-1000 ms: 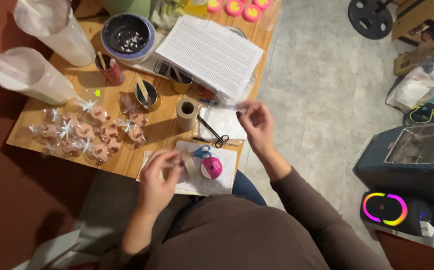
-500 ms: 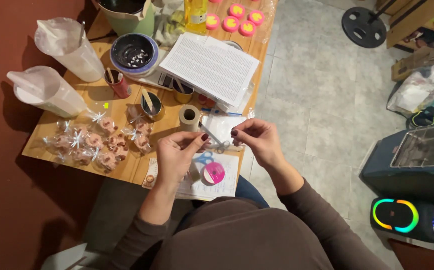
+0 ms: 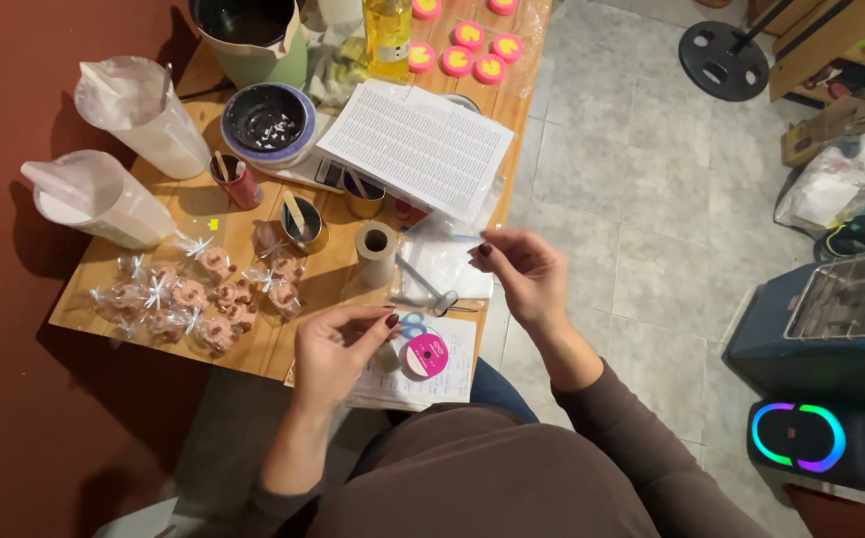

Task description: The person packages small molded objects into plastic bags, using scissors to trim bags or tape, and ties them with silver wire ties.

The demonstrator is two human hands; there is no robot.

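1. Seen from above, a wooden table (image 3: 253, 344) crowded with craft supplies, edge against a red wall, grey tiled floor to the right.
2. At the far end, a green pitcher (image 3: 253, 45); nearer, two clear plastic jugs (image 3: 104, 199) and a dark bowl (image 3: 266, 118).
3. Resting across small tins, a stack of printed sheets (image 3: 418, 144).
4. Near the left edge, a cluster of pink treats wrapped in clear bags (image 3: 188, 299) tied with pale bows.
5. Raised over the table's near corner, right hand (image 3: 522, 274), thumb and fingers pinched together on a thin, pale strand of ribbon (image 3: 452, 237), hard to make out.
6. Lower down, left hand (image 3: 338, 349), fingertips pinched together; whether on the same strand cannot be told.
7. Upright between the hands, a cardboard tape roll (image 3: 375, 249).
8. Just beside the left hand, on white paper, a pink ribbon spool (image 3: 425, 355), blue-handled scissors (image 3: 413, 324) touching it.
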